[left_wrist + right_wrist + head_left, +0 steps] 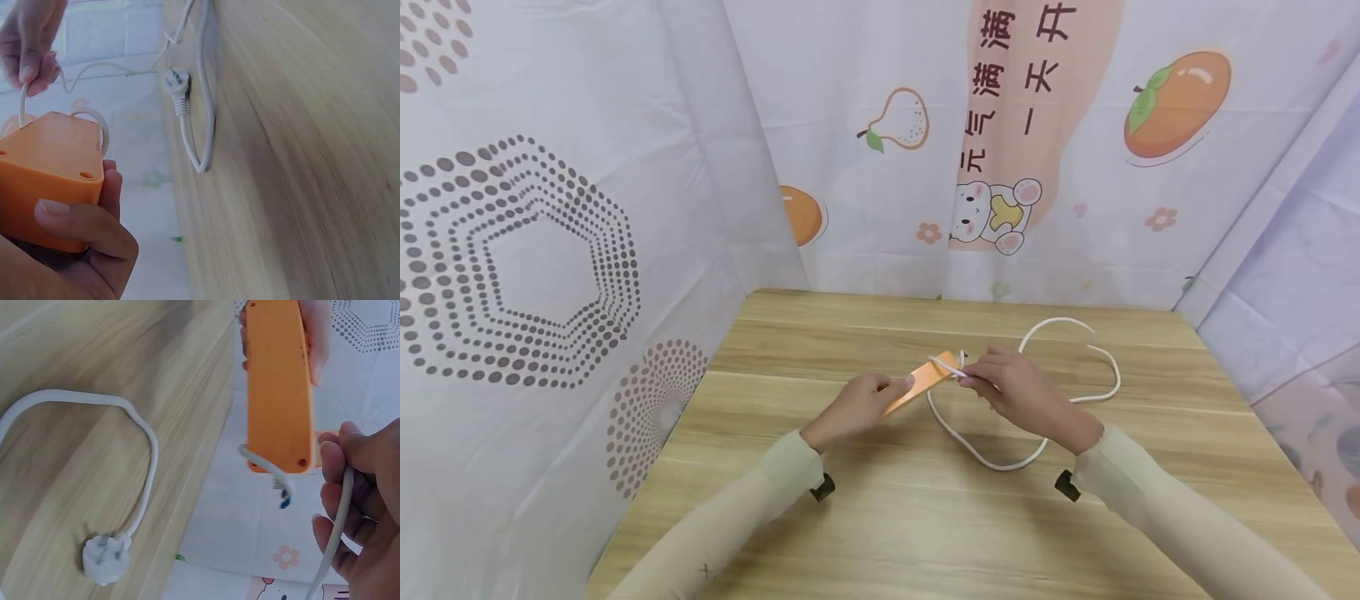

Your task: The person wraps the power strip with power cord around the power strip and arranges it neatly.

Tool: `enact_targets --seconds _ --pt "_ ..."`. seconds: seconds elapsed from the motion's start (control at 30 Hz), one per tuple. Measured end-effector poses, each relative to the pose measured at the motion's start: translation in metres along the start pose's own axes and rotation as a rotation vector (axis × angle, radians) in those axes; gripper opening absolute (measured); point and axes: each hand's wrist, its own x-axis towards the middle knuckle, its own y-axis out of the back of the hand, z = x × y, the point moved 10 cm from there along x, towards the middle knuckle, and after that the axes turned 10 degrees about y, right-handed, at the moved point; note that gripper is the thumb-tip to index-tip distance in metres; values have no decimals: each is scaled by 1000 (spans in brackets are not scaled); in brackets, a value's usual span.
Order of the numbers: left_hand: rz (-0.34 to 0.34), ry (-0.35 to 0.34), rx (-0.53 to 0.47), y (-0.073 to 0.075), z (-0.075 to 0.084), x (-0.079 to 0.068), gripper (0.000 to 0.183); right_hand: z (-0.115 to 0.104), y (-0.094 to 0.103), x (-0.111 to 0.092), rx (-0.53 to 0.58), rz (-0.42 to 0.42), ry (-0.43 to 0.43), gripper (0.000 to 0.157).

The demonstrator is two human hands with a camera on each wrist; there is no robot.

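Observation:
My left hand (865,408) grips a long orange power strip (917,385) above the table, thumb on its upper face. Screw holes show at its end in both wrist views. My right hand (1018,392) pinches a white power cord (337,531) beside the strip's far end. A short bend of cord crosses that end, and small coloured wires (285,499) show just below it in the right wrist view. How the cord joins the strip cannot be told. The cord's three-pin plug (177,81) lies on the table; my right hand covers it in the head view.
The wood-grain table (925,533) carries the loose loops of the cord. Printed white curtains (865,192) stand along its back and sides. A small dark device (822,487) sits under my left wrist, another (1067,485) by my right.

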Motion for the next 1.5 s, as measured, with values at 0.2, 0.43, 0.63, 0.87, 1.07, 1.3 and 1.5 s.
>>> enact_targets --seconds 0.2,0.43,0.63,0.87,1.07,1.3,1.5 --pt "-2 32 -148 5 -2 0 66 1 4 -9 -7 50 22 7" --pt "-45 59 -263 5 -2 -1 82 10 3 -21 9 66 -5 19" --pt "-95 52 -351 -1 -2 -1 76 17 1 -28 40 71 -34 22" --pt "-127 11 -399 -4 -1 -1 70 22 -9 -37 66 61 -73 12" --pt "-172 1 -392 -9 -6 -1 63 22 -14 -40 93 39 -72 12" --pt "-190 -20 -380 -10 -4 -4 58 22 -14 -36 110 21 -35 15" --pt "-242 -24 -351 -15 -4 -6 52 21 -19 -42 130 -38 -38 17"
